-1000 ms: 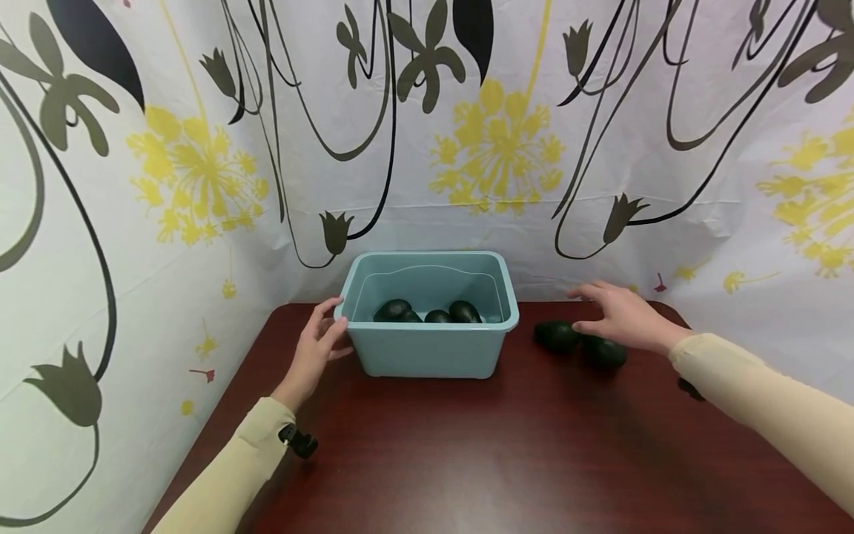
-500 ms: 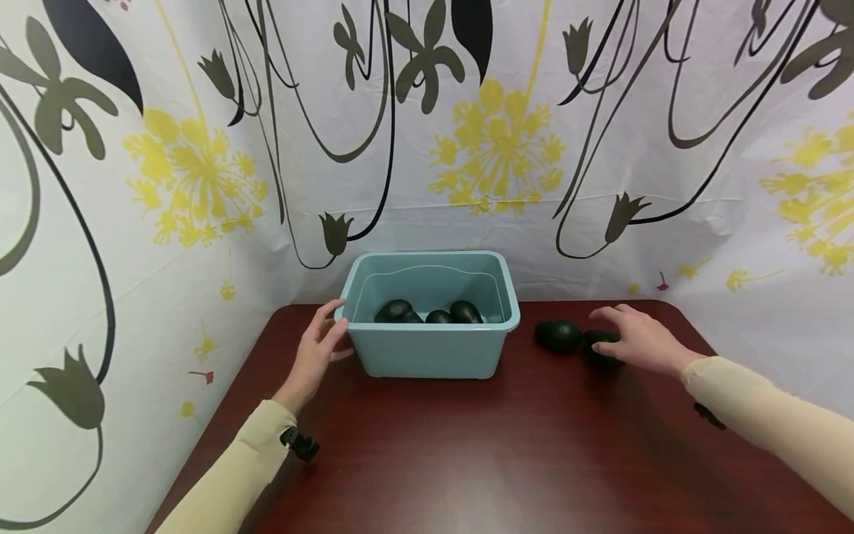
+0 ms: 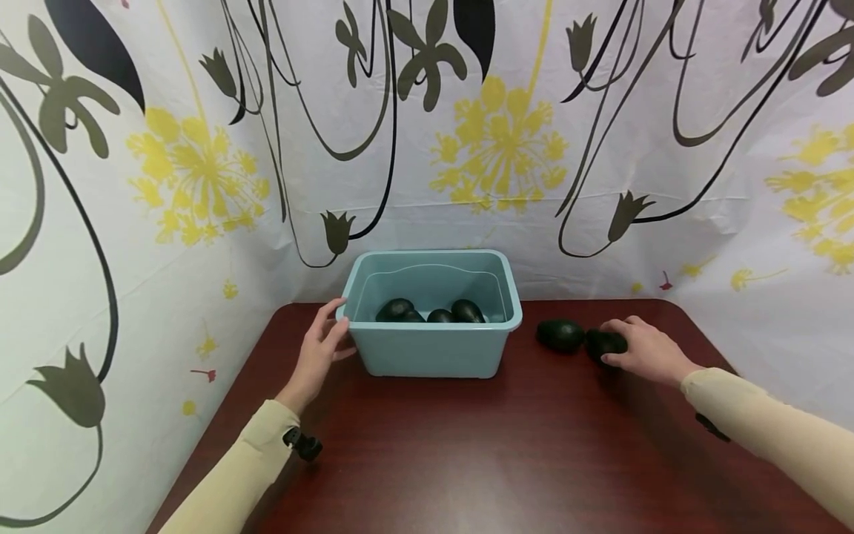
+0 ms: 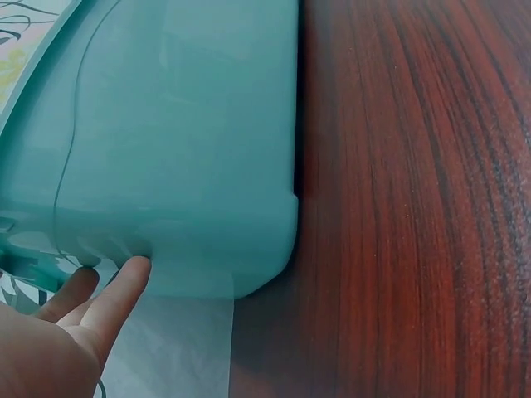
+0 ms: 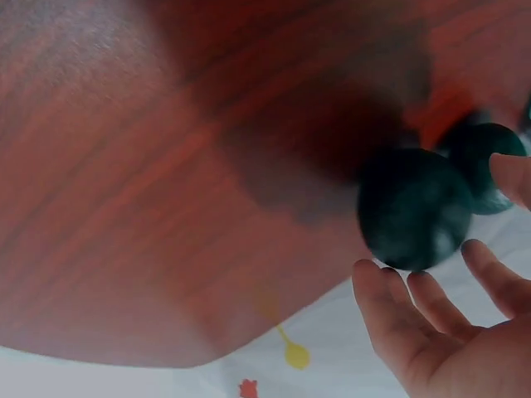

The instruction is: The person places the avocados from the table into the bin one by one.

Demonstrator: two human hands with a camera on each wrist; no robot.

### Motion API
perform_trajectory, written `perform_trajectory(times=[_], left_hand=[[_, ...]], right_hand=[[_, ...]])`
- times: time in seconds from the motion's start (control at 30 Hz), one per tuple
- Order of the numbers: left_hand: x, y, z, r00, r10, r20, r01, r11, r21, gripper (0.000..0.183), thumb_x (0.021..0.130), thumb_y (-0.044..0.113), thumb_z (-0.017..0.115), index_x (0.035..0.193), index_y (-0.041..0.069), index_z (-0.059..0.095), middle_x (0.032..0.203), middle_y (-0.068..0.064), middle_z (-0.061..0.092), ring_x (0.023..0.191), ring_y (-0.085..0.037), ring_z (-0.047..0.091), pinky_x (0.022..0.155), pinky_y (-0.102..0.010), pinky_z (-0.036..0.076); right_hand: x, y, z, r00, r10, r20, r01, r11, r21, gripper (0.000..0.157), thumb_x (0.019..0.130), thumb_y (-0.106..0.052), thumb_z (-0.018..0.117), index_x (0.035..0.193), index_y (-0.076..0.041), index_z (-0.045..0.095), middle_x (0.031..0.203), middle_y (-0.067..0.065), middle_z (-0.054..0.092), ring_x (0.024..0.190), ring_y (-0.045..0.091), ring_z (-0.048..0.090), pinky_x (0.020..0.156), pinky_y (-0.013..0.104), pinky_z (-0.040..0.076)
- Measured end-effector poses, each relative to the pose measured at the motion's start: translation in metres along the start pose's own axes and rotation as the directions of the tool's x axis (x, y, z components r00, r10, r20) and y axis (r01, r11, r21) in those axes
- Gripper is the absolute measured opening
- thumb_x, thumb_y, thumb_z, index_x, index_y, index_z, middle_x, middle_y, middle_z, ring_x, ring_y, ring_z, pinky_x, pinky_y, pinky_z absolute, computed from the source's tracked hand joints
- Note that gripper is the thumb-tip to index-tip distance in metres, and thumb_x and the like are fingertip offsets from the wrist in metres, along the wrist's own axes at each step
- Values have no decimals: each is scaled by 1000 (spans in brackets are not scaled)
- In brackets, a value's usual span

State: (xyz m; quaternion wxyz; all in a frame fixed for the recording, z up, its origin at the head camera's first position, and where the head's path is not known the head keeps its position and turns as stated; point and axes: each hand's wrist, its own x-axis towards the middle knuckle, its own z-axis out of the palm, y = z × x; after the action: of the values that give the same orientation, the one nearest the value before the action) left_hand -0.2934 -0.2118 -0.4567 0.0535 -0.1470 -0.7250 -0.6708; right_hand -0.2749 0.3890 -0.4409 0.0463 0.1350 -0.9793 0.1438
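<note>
In the head view a light blue plastic bin [image 3: 430,352] stands at the table's back, with several dark green avocados [image 3: 467,311] inside. My left hand [image 3: 319,356] touches the bin's left end, its fingertips at the rim and wall. The left wrist view shows its extended fingers [image 4: 120,298] against that wall. Right of the bin, two more avocados lie on the table. My right hand [image 3: 643,352] holds the right-hand avocado [image 3: 603,345], thumb at the near side and fingers at the far side. The other avocado [image 3: 560,336] lies just left of it.
The dark red wooden table [image 3: 467,452] extends in front of the bin. Behind and to the left hangs a white sheet [image 3: 427,178] with flower prints, close to the bin's back. Each wrist wears a small black device [image 3: 303,443].
My right hand has moved right and down from above the two loose avocados onto the right-hand one. The left hand and the bin have stayed in place.
</note>
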Motion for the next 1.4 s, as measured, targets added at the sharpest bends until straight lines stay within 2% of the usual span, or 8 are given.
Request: perform_trajectory(times=[0.2, 0.43, 0.67, 0.8, 1.1, 1.4], left_hand=[[-3, 0, 1, 1000, 12, -16, -12, 1000, 2, 50, 104, 41, 55, 151, 33, 41, 146, -16, 44, 125, -35, 55, 86, -55, 54], [-1, -2, -1, 1000, 11, 7, -11, 1000, -2, 51, 105, 39, 54, 153, 34, 38, 148, -17, 42, 127, -38, 53, 88, -58, 52], [-10, 25, 4, 999, 6, 32, -5, 1000, -19, 55, 105, 35, 55, 155, 22, 36, 149, -25, 39, 127, -41, 52, 90, -62, 49], [-10, 26, 4, 1000, -2, 30, 3, 1000, -23, 54, 105, 35, 55, 154, 24, 36, 150, -25, 39, 128, -41, 51, 91, -62, 48], [-9, 27, 4, 999, -10, 30, 11, 1000, -10, 53, 106, 32, 55, 155, 23, 36, 150, -27, 38, 127, -43, 51, 90, -62, 49], [-8, 27, 3, 999, -5, 32, 5, 1000, 1, 55, 105, 34, 56, 154, 21, 36, 146, -29, 39, 126, -42, 52, 90, -62, 49]], right_hand=[[1, 12, 13, 1000, -3, -16, 3, 1000, 3, 64, 86, -30, 81, 139, -9, 54, 125, 26, 49, 90, 37, 62, 62, 50, 50], [5, 21, 21, 997, -33, -66, 33, 999, -3, 64, 85, -29, 82, 139, -11, 53, 122, 26, 51, 95, 39, 61, 71, 58, 49], [9, 23, 26, 994, -29, -106, 30, 1000, 8, 62, 84, -28, 83, 137, -12, 54, 120, 26, 52, 95, 42, 60, 72, 61, 48], [11, 22, 28, 991, -3, -133, 8, 999, 44, 57, 84, -27, 82, 133, -11, 58, 116, 25, 55, 96, 42, 58, 72, 62, 46], [17, 15, 29, 987, 45, -156, -34, 997, 76, 49, 82, -27, 82, 124, -9, 65, 101, 19, 63, 88, 36, 57, 66, 53, 47], [21, 13, 28, 990, 28, -138, -21, 998, 54, 46, 75, -29, 85, 115, -11, 71, 95, 10, 64, 82, 29, 54, 63, 43, 44]])
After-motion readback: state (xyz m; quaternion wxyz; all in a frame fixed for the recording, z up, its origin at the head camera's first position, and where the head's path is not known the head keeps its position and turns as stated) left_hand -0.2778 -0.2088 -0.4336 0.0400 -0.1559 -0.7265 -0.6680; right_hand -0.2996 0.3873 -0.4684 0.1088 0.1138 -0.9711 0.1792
